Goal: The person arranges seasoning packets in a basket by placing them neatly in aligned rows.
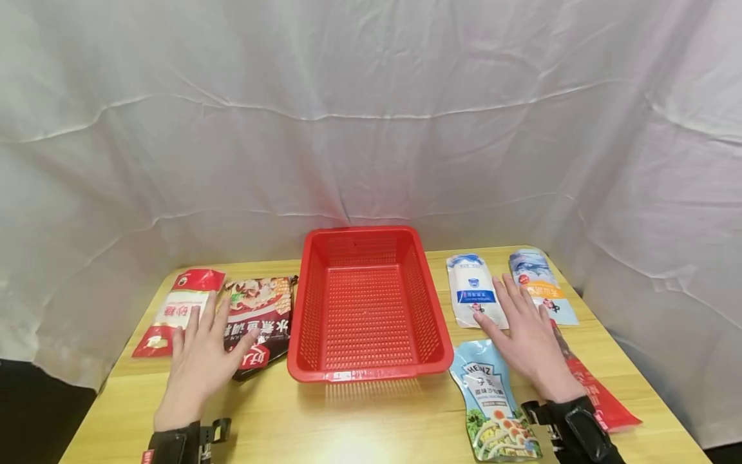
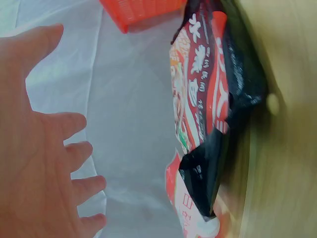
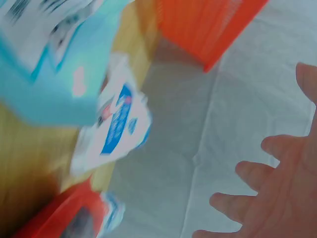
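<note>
Both hands hover flat, fingers straight and spread, gripping nothing. The left hand (image 1: 199, 357) hangs over two glossy plastic packets at the left end of the wooden table (image 1: 359, 425): a red and white sugar bag (image 1: 174, 309), soft and pillow-shaped, and just beside it a dark pouch (image 1: 261, 319) printed with food and large white characters, its crinkled black edge showing in the left wrist view. Whether the fingertips touch these packets cannot be told. The right hand (image 1: 524, 335) hangs over the group at the right end, where four packets lie: a white sachet with a blue label (image 1: 469, 287), a pale blue and orange packet (image 1: 536, 274) beside it, a shaped Heinz pouch (image 1: 493, 406) with a narrowed neck and a salad picture, and a long red packet (image 1: 599, 393) partly hidden under the wrist. Between the two groups stands one rectangular red basket (image 1: 371, 370) of rigid plastic, its walls and floor pierced in a fine grid, with nothing inside. That makes six soft packets and one basket. Creased white cloth (image 1: 371, 129) hangs behind and to the sides. Each wrist wears a black strap.
</note>
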{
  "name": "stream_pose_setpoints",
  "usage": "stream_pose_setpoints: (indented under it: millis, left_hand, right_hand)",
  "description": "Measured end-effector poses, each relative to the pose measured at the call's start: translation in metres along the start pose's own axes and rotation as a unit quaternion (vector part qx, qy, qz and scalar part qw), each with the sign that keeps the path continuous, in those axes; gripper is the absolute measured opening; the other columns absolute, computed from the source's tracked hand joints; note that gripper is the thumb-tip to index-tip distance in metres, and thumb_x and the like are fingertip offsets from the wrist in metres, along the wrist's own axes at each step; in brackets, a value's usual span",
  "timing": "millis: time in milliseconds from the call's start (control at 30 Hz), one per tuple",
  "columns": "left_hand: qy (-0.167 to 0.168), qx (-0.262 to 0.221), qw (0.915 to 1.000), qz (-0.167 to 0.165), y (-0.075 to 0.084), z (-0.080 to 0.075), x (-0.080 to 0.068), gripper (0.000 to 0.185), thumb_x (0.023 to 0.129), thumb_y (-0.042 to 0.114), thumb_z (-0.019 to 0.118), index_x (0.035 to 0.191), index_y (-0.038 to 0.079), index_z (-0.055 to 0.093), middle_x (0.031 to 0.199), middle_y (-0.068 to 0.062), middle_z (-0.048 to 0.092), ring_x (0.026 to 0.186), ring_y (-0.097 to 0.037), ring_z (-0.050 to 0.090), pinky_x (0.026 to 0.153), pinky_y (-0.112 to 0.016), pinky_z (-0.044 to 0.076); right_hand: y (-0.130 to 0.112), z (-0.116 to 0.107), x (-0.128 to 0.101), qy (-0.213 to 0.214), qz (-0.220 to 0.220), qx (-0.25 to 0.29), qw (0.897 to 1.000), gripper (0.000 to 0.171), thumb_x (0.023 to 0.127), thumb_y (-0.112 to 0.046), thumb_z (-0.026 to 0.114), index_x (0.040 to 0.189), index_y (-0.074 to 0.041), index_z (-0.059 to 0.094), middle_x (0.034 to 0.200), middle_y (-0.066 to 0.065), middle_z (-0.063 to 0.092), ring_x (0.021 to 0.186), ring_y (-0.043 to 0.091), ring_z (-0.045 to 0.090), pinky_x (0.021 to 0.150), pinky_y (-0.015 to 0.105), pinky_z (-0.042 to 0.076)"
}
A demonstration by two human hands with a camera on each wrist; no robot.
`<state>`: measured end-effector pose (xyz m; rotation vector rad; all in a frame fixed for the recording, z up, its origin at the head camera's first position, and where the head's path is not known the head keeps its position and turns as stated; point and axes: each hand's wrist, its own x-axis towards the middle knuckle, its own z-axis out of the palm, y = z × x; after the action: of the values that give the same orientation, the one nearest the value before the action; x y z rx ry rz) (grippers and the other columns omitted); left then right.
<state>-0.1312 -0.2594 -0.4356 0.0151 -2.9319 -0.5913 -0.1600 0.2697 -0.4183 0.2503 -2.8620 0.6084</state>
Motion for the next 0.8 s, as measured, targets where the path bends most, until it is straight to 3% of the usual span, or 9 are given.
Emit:
stream_pose_setpoints:
  millis: [167, 367, 567, 800]
  left_hand:
    - [-0.001, -0.028, 0.9996, -0.007, 0.000, -0.005, 0.002, 0.097, 0.102, 0.062, 0.053, 0.167, 0.006, 0.008, 0.172, -0.023, -0.004, 0.150, -0.061, 0.005, 0.113, -0.083, 0.002]
    - [0.014, -0.049, 0.9982, -0.032, -0.003, -0.009, 0.006, 0.099, 0.100, 0.057, 0.059, 0.165, 0.000, 0.011, 0.166, -0.035, 0.011, 0.145, -0.064, 0.018, 0.109, -0.084, 0.019]
    - [-0.016, -0.077, 0.9936, -0.080, -0.007, -0.011, 0.008, 0.097, 0.102, 0.053, 0.057, 0.163, -0.004, 0.008, 0.160, -0.041, 0.014, 0.143, -0.063, 0.020, 0.105, -0.082, 0.029]
    - [-0.029, -0.093, 0.9850, -0.143, -0.013, -0.010, 0.017, 0.092, 0.103, 0.046, 0.057, 0.162, -0.007, 0.009, 0.155, -0.043, 0.014, 0.141, -0.060, 0.024, 0.109, -0.078, 0.031]
  right_hand:
    - [-0.026, -0.009, 0.001, -0.010, 0.012, 0.066, 0.998, 0.081, 0.106, -0.051, 0.054, 0.168, -0.017, 0.015, 0.171, 0.020, 0.021, 0.152, 0.049, 0.025, 0.113, 0.077, 0.028]
    - [-0.062, -0.002, 0.006, -0.026, 0.021, 0.168, 0.985, 0.075, 0.102, -0.032, 0.067, 0.163, -0.008, 0.031, 0.159, 0.022, 0.042, 0.129, 0.045, 0.058, 0.089, 0.054, 0.061]
    - [-0.076, 0.010, 0.011, -0.075, 0.056, 0.205, 0.974, 0.072, 0.100, -0.019, 0.070, 0.161, -0.005, 0.034, 0.157, 0.022, 0.045, 0.115, 0.037, 0.067, 0.075, 0.040, 0.065]
    - [-0.079, 0.019, 0.017, -0.110, 0.074, 0.238, 0.962, 0.067, 0.101, -0.010, 0.067, 0.159, 0.001, 0.034, 0.149, 0.026, 0.052, 0.092, 0.025, 0.076, 0.067, 0.035, 0.064]
